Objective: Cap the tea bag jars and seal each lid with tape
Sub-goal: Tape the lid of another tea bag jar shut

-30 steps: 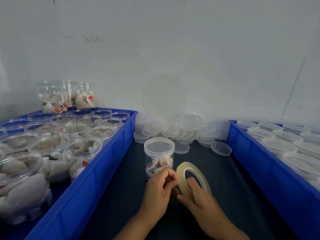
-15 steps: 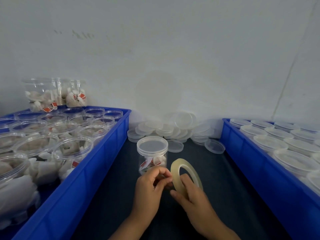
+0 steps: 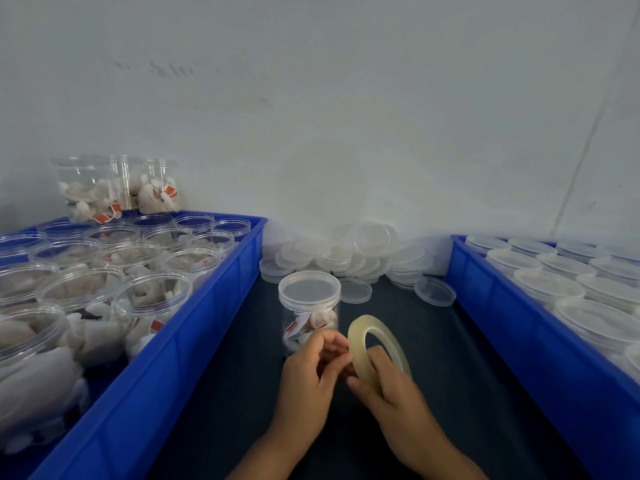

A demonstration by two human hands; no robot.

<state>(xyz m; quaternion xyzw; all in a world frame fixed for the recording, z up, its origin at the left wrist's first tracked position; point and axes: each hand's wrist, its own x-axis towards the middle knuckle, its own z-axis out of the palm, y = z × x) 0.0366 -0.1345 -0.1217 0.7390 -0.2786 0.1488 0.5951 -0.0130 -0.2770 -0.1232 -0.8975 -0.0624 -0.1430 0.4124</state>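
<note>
Tape roll (image 3: 375, 348) stands upright in the right hand (image 3: 394, 393), gripped at its lower rim; left hand (image 3: 311, 368) pinches at its edge, likely freeing the end; capped jar (image 3: 309, 306) waits just behind on the counter (image 3: 433, 358), unsealed.

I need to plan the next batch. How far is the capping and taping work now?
Done: the right blue bin holds many capped jars; tape on them cannot be seen. In hand: one capped jar stands on the table while the right hand holds the tape roll and the left hand picks at its edge. Left: the left blue bin is still full of open jars.
</note>
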